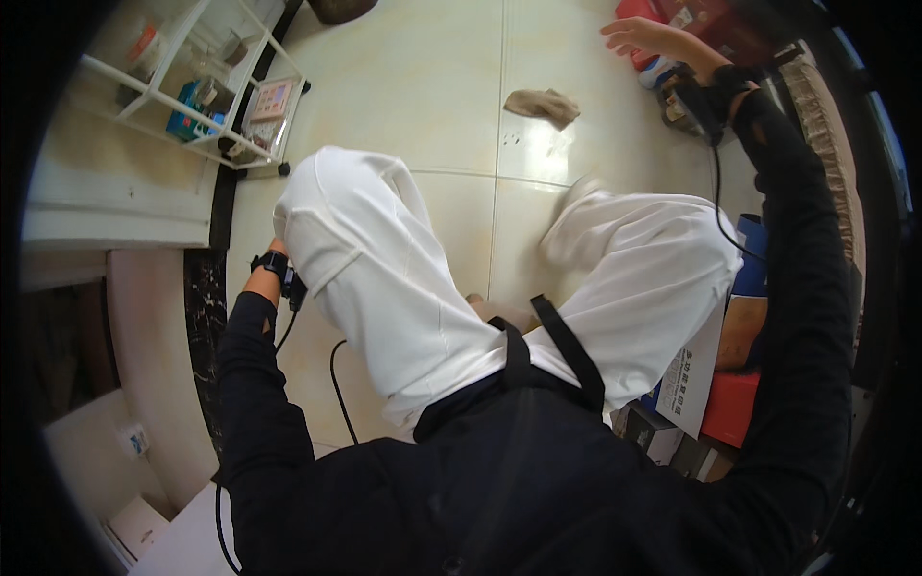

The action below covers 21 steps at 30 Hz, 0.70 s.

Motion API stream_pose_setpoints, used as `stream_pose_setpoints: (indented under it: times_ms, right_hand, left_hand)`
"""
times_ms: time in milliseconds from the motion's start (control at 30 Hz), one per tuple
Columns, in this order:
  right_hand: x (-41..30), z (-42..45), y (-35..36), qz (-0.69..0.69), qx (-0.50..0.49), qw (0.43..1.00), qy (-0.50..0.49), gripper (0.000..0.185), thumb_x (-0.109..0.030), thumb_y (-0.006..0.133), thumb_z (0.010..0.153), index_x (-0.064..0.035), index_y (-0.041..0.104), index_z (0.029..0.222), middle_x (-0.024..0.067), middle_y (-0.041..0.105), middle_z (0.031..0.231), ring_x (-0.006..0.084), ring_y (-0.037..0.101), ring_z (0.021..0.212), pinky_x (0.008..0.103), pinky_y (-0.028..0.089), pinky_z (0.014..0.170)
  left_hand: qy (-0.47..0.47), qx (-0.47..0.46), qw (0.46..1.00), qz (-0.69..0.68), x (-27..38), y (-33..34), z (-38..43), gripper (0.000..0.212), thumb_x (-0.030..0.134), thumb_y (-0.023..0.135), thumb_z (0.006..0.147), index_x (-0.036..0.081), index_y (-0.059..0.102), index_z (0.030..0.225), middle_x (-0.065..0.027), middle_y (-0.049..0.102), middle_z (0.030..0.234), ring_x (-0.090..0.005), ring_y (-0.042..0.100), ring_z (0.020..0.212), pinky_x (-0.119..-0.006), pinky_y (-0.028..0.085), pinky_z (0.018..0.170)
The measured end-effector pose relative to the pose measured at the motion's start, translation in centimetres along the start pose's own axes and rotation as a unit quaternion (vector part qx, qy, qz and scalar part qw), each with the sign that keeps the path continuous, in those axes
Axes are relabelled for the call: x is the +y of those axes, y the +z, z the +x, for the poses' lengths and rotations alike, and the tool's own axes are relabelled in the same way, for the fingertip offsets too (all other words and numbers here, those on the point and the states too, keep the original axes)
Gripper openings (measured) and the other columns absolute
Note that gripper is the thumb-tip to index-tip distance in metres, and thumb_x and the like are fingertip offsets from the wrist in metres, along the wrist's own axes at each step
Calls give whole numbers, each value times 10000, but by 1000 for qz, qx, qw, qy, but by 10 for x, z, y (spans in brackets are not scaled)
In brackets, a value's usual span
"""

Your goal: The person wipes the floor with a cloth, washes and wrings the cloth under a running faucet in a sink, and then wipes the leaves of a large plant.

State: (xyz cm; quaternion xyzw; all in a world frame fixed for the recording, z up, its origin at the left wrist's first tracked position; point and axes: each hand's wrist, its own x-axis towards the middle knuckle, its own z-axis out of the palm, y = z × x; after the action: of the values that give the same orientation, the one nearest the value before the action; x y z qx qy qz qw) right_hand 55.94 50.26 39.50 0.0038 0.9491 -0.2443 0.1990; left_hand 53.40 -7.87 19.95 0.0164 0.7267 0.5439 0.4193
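Observation:
My right hand [637, 36] reaches out at the upper right with nothing in it, its fingers somewhat apart. It is nearest to red boxes [709, 29] and a small blue-and-white item [655, 72] by the wall. A device is strapped to that wrist. Of my left hand [279, 246], only the wrist end shows, beside my left knee; white trousers [382, 288] hide the fingers. Out on the tiled floor [425, 86] before me lies a crumpled brown cloth [542, 106], with a few dark specks just below it.
A white wheeled rack [155, 93] with jars and packs stands at upper left. Along my right side sit a red box [731, 410], a white printed sheet [691, 381] and a blue item [750, 252]. Black cables [338, 389] hang near my arms. A dark container [342, 9] stands at the top.

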Motion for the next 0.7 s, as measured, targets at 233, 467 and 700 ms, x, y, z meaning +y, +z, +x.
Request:
stream_pose_setpoints:
  times_ms: [233,467,700]
  right_hand:
    - [139,2,29,60,-10,996,61,297,-107,491,772,-29,492,1058,104,549,979,195,520,871,292,419,755]
    - [193,75,215,7,63,996,63,296,-96,515,718,-77,518,1013,158,533,986,312,483,942,360,382,817]
    - [186,189,261,-148,169,968,109,534,-125,542,669,-191,367,1169,101,383,1158,276,315,1103,412,272,868]
  left_hand:
    - [17,-89,974,208,76,23,86,409,251,566,722,-1,474,1030,-142,543,978,-211,515,867,-291,401,765]
    - [22,-121,867,483,18,54,185,705,311,621,654,84,294,1237,-248,258,1252,-337,224,1187,-356,236,957]
    - [15,-121,840,529,7,86,223,761,241,640,644,112,225,1268,-286,177,1267,-366,194,1191,-360,232,956]
